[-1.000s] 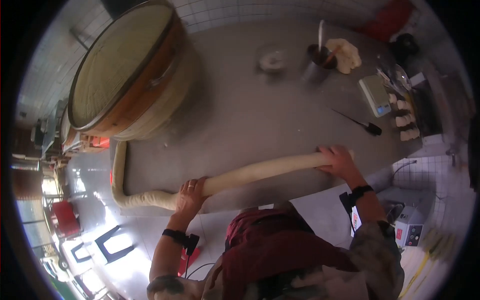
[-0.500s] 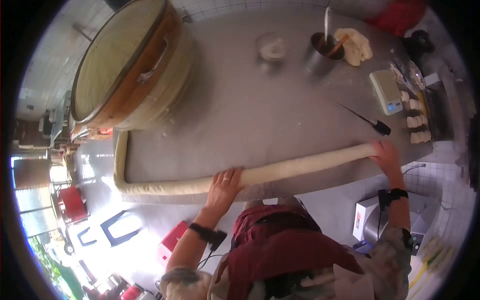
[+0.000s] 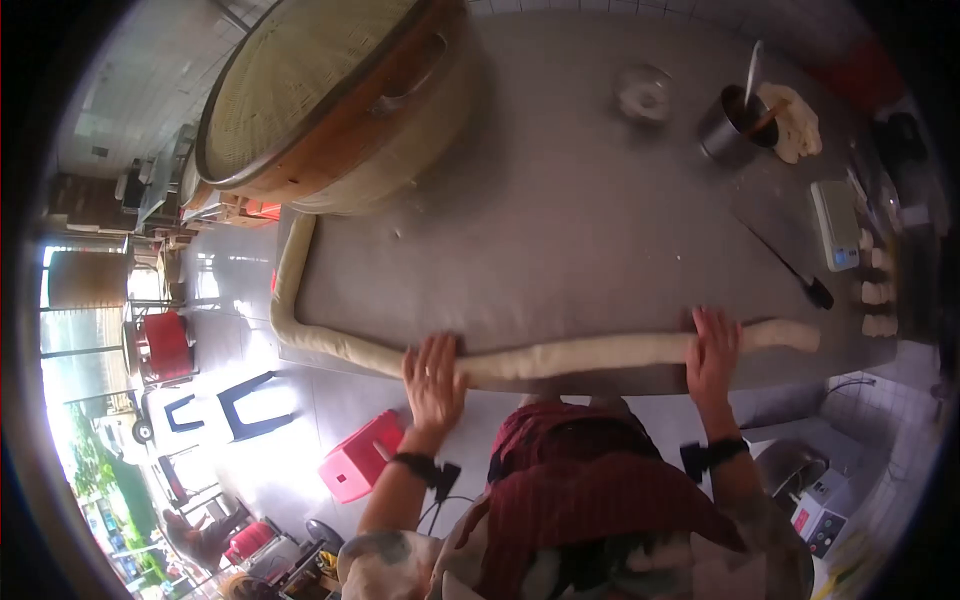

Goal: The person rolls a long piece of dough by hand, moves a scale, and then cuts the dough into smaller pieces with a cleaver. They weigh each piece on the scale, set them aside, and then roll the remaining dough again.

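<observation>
A long pale rope of dough [image 3: 580, 354] lies along the table's near edge, bending away from me at its left end. My left hand [image 3: 435, 385] rests on the rope left of its middle, fingers stretched out over it. Farther right, my right hand [image 3: 713, 360] lies on top of the dough, palm down with fingers extended. The rope's rounded right end sticks out past this hand. Neither hand is wrapped around the dough.
A big lidded bamboo steamer [image 3: 320, 165] stands at the back left of the table [image 3: 560, 200]. Right of it are a glass bowl [image 3: 643, 95], a metal pot [image 3: 728, 130] with utensils, a pale crumpled cloth [image 3: 797, 125], a knife [image 3: 815, 290], a scale [image 3: 835, 225] and several small dough pieces [image 3: 877, 293].
My right hand has moved inward from the rope's right end and now lies flat on it. The rope looks wavier. The whole view has shifted.
</observation>
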A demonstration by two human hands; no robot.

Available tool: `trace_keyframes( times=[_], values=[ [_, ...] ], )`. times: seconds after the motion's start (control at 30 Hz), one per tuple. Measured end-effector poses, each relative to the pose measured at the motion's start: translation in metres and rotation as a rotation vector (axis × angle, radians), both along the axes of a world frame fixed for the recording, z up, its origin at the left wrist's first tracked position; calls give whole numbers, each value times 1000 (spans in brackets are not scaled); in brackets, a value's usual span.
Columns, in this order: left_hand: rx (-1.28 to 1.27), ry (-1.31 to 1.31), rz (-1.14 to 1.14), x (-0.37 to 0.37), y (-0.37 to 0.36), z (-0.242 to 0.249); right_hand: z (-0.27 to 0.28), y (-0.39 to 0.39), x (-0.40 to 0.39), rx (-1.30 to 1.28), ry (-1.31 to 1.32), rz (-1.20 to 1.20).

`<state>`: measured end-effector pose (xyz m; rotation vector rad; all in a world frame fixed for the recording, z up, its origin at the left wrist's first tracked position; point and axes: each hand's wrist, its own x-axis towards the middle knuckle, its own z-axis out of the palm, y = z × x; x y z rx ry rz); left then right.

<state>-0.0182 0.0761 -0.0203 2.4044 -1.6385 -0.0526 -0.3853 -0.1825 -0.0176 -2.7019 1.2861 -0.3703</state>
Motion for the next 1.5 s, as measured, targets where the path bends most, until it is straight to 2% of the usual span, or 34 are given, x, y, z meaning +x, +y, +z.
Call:
trace_keyframes(
  times=[0.07,0.1,0.17,0.27,0.33,0.4,0.47,0.53,0.6,0.63,0.67,0.73,0.77,0.87,0.97,1.03,1.07,1.1,1.13,1.17,1.2,1.23,1.33,1.37,1.43,1.5],
  values=[
    [60,14,39,-18,16,5,-9,33,-17,-35,0,-49],
    [51,22,26,-12,2,2,-10,37,-22,-84,3,-77],
    [69,-106,-15,8,-42,-4,-14,9,-9,-95,18,-116],
    [-112,73,105,37,-129,2,-2,-44,31,25,-106,-330],
    [-160,107,116,39,-149,1,3,-71,43,-71,-23,-329],
    [-95,67,78,33,-140,-1,3,-78,57,-149,58,-307],
    [-35,63,9,14,-120,4,-3,-58,87,-159,38,-19],
    [34,101,-87,-13,-85,2,13,-11,126,66,-72,199],
    [32,99,-149,-28,-51,-4,28,40,131,151,-44,120],
    [-61,169,-196,-31,-35,-2,26,59,113,110,-49,178],
    [-4,125,-230,-33,-25,-7,20,65,95,71,-55,241],
    [62,164,-219,-35,-39,-8,13,62,94,28,-42,257],
    [16,144,-205,-32,-59,-10,10,67,95,-6,-6,230],
    [-49,138,-135,-14,-135,5,15,18,155,-47,4,111],
    [-143,144,-65,-7,-151,3,25,1,200,-78,-116,93],
    [-135,95,-74,5,-125,3,19,20,207,107,31,260],
    [-122,48,-82,18,-103,4,15,32,199,112,28,255],
    [-119,39,-31,40,-74,-2,10,47,181,130,-13,356],
    [-36,88,49,65,-48,1,8,60,164,146,-46,453],
    [1,13,97,92,-20,-7,8,73,152,150,-30,439],
    [153,-77,156,108,1,-2,9,85,145,147,-54,470],
    [62,-16,83,118,22,-5,9,92,144,142,-84,500],
    [83,-67,4,132,6,-6,20,56,184,186,18,371],
    [90,-57,-2,138,-11,-7,19,44,201,122,-10,284],
    [-93,-39,265,151,-54,-6,17,18,227,42,-39,195],
    [-42,4,280,151,-63,-1,18,4,238,-74,-149,131]
  ],
)
